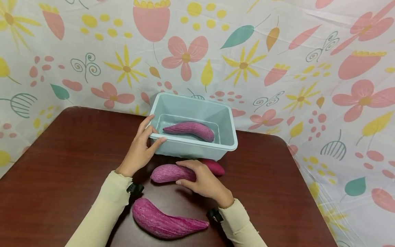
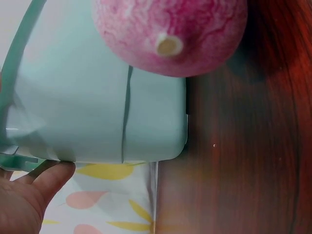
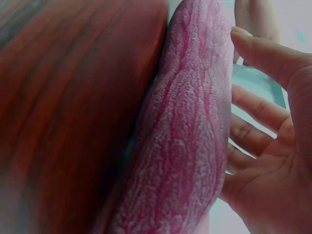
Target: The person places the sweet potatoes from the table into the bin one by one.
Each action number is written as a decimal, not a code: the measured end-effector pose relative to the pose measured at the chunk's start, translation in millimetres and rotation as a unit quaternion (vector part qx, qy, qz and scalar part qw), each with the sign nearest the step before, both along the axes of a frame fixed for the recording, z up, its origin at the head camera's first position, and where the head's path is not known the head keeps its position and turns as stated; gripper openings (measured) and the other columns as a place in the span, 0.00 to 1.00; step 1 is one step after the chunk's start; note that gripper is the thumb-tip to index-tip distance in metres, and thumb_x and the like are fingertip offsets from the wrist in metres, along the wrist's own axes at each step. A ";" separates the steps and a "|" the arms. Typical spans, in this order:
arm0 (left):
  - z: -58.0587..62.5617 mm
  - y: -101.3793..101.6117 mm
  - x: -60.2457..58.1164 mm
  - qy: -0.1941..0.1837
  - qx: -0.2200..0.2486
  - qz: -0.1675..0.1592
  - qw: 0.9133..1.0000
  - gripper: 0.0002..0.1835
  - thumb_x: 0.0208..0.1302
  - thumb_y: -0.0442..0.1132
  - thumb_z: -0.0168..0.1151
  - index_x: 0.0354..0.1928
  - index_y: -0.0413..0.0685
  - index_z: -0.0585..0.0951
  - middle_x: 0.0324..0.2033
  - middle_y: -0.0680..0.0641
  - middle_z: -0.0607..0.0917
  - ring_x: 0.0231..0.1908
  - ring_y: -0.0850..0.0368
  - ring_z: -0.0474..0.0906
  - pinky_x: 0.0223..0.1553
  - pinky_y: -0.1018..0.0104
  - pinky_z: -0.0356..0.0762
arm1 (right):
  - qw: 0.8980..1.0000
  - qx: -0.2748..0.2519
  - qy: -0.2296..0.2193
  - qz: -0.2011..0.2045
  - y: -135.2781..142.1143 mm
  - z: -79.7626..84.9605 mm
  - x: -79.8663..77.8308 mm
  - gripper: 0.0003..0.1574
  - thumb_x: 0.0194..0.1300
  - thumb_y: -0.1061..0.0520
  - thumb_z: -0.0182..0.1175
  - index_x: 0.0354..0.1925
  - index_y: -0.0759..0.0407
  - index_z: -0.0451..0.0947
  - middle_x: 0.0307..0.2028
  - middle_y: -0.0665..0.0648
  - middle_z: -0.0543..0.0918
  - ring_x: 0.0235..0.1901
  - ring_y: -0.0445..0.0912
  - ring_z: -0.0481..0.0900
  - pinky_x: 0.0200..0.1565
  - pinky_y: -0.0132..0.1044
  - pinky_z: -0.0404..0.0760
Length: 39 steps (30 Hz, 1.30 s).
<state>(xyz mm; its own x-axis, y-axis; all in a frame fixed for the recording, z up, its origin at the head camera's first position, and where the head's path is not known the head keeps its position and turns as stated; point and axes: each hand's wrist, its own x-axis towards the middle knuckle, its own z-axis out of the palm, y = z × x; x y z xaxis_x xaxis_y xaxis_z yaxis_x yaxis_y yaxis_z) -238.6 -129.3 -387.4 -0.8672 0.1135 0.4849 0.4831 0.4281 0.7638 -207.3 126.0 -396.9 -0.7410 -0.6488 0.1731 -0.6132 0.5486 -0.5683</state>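
left fingers (image 1: 145, 124) around bin rim (image 1: 197, 142), right fingers (image 1: 189, 164) around pale vegetable (image 1: 168, 173), crimson vegetable (image 1: 215, 167) behind, perhaps against bin (image 1: 191, 150)

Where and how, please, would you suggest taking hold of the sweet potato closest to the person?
I'd come from above and grip the closest sweet potato across its thick body, left of its middle. It lies lengthwise left to right on the table, uncovered above, with most bulk at the left; the narrow right tip would likely let it tilt.
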 end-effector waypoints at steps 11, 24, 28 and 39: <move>-1.4 -1.4 -1.0 -0.001 -0.003 0.003 1.000 0.11 0.71 0.45 0.63 0.40 0.47 0.73 0.79 0.43 0.54 0.75 0.40 0.59 0.57 0.46 0.69 | 1.000 0.001 -0.015 0.002 -2.0 -5.3 -0.9 0.35 0.64 0.50 0.71 0.66 0.57 0.74 0.61 0.54 0.82 0.63 0.45 0.79 0.65 0.44 0.76; 0.4 -4.9 -3.8 0.000 -0.013 0.002 1.000 0.11 0.72 0.46 0.62 0.41 0.47 0.73 0.79 0.44 0.54 0.76 0.41 0.58 0.56 0.45 0.69 | 1.000 0.015 -0.017 0.009 -3.8 -10.1 -5.6 0.35 0.65 0.54 0.69 0.69 0.53 0.72 0.64 0.52 0.80 0.65 0.45 0.77 0.65 0.45 0.76; 1.8 -3.9 -4.3 0.005 -0.009 0.004 1.000 0.11 0.71 0.45 0.63 0.41 0.47 0.73 0.79 0.45 0.54 0.75 0.42 0.59 0.55 0.46 0.69 | 1.000 0.010 -0.018 0.009 -4.1 -10.2 -6.4 0.35 0.66 0.55 0.68 0.69 0.52 0.71 0.64 0.52 0.80 0.66 0.45 0.77 0.66 0.44 0.75; -4.9 0.0 -0.8 0.004 -0.006 0.006 1.000 0.11 0.71 0.44 0.63 0.40 0.47 0.72 0.79 0.44 0.54 0.75 0.41 0.59 0.55 0.46 0.69 | 1.000 0.013 -0.023 0.013 -0.6 -10.9 -2.5 0.33 0.68 0.57 0.66 0.69 0.55 0.71 0.64 0.54 0.80 0.66 0.46 0.77 0.66 0.45 0.75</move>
